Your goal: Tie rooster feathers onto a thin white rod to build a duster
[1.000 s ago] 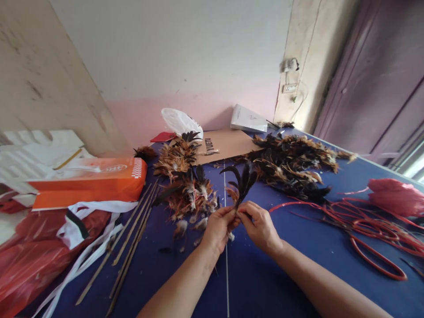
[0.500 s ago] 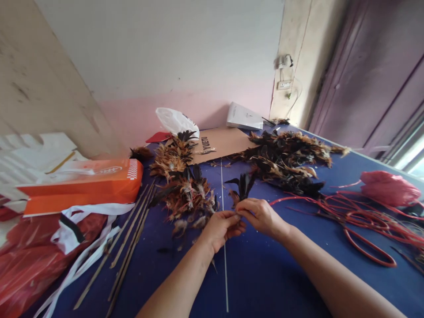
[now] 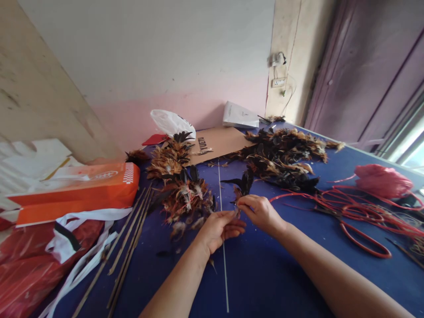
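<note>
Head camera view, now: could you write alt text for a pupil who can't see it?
A person's left hand and right hand meet at the base of a small bunch of dark feathers above a blue table. Feather piles lie beyond, with thin sticks to the left and red cord to the right.

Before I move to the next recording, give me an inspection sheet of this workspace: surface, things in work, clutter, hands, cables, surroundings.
Surface: blue tabletop, pale line along it, scattered specks.
Things in work: dark feathers at the hands; left feather pile and right feather pile lie beyond.
Clutter: orange bag and sticks at left; cardboard at back; red strands at right.
Hands: right hand pinches the dark feathers' base; left hand meets it just below, its grip unclear.
Cables: thin cord by the wall socket.
Surroundings: white-and-pink wall; purple door at right.
</note>
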Demonstrator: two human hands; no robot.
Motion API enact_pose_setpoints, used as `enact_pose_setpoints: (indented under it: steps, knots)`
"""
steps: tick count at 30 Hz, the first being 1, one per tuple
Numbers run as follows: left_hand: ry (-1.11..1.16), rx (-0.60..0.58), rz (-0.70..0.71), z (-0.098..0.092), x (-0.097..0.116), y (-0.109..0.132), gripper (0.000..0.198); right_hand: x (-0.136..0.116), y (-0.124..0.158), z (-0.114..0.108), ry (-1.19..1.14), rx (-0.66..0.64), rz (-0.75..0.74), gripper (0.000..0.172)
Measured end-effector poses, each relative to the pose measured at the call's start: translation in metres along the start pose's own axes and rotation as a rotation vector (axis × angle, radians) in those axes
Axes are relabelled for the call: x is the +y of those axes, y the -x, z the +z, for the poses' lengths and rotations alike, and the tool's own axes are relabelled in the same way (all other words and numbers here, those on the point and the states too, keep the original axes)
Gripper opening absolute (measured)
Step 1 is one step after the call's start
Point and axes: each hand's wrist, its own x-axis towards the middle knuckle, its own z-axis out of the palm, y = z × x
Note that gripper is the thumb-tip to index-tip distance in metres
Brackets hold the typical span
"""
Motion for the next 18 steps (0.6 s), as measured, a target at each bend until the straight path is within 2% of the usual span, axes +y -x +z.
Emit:
enact_pose_setpoints:
  steps: [3, 6, 9, 11, 14, 18]
  knots:
    - [-0.106, 0.019, 0.023, 0.002, -0.002, 0.0, 0.023, 0.001, 0.0, 0.0, 0.04, 0.012, 0.01, 0.017]
    - [-0.394, 0.07, 0.092, -0.001, -0.005, 0.0, 0.018, 0.002, 0.0, 0.001, 0.075, -0.001, -0.007, 0.018]
    - [-0.651, 0.159, 0.229, -0.007, -0.003, 0.0, 0.023, 0.002, 0.001, 0.002, 0.058, -0.019, -0.016, 0.018]
    - [-0.713, 0.21, 0.37, -0.011, 0.001, 0.001, 0.024, 0.001, 0.001, 0.004, 0.013, -0.048, -0.006, 0.017]
    - [-0.572, 0.197, 0.486, -0.013, 0.005, 0.0, 0.021, -0.002, 0.002, 0.009, -0.095, -0.083, 0.048, 0.016]
    - [-0.149, 0.122, 0.4, -0.011, 0.001, -0.005, 0.02, -0.004, 0.002, 0.013, -0.232, -0.086, 0.187, 0.015]
